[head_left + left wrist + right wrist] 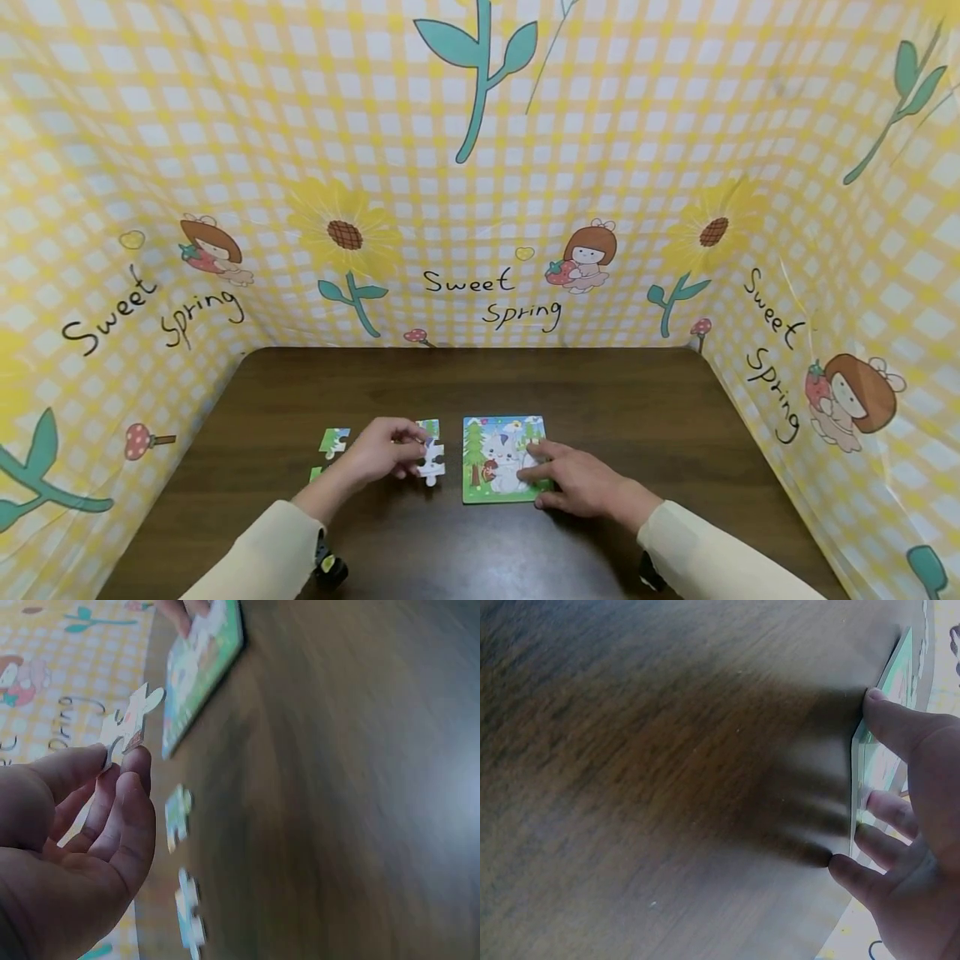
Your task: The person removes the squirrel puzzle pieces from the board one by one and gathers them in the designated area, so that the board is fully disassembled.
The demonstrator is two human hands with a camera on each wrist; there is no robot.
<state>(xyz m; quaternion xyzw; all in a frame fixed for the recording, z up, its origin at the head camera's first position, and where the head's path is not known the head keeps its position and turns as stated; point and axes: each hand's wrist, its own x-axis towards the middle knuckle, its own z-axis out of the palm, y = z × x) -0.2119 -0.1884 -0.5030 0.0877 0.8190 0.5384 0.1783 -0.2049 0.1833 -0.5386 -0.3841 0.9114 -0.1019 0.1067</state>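
Note:
In the head view my left hand (382,450) pinches a jigsaw puzzle piece (431,467) between thumb and fingertips. The left wrist view shows that white piece (133,718) raised above the table, tilted, with a rounded tab sticking out. To its right lies a square puzzle board (480,487) with a white cartoon animal, green trees and blue sky. My right hand (588,483) rests over the board's right edge, fingers spread and fairly straight. In the right wrist view the thumb (889,712) and fingertips lie along the board's edge.
Loose puzzle pieces lie left of the board: one green and blue piece (333,440) beyond my left forearm, another green piece (316,473) partly hidden by it. A further piece (428,427) shows behind my left fingers. Yellow checked cloth (480,208) walls the brown table (480,550).

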